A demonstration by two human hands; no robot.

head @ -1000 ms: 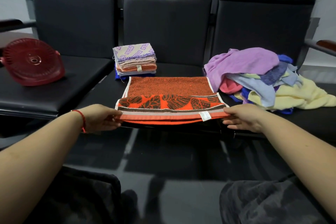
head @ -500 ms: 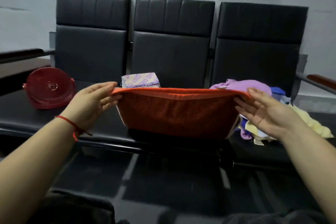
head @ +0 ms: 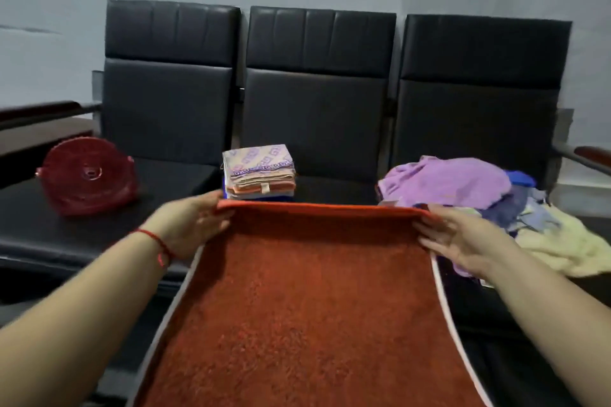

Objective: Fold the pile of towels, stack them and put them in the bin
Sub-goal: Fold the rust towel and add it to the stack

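- Head view: orange towel (head: 307, 301) mid-fold, far edge pinched at both corners by left hand (head: 188, 225) & right hand (head: 463, 241), held over middle seat.
- Done: folded stack (head: 259, 172) at seat back.
- Left: unfolded pile (head: 489, 201) on right seat; red bin (head: 87, 175) on left seat, prob. empty.
- Room: bare seat strip betw. stack & pile.

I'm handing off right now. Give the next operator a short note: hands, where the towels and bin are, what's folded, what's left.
Left hand and right hand each grip a far corner of the orange towel, held up and stretched toward the camera, not yet folded.
Folded stack sits on the middle seat, behind the towel's far edge.
Unfolded pile lies on the right seat.
Red bin lies tipped on the left seat; no towel shows in it.
Left: fold this towel, then the pile, stack, put everything in the bin.
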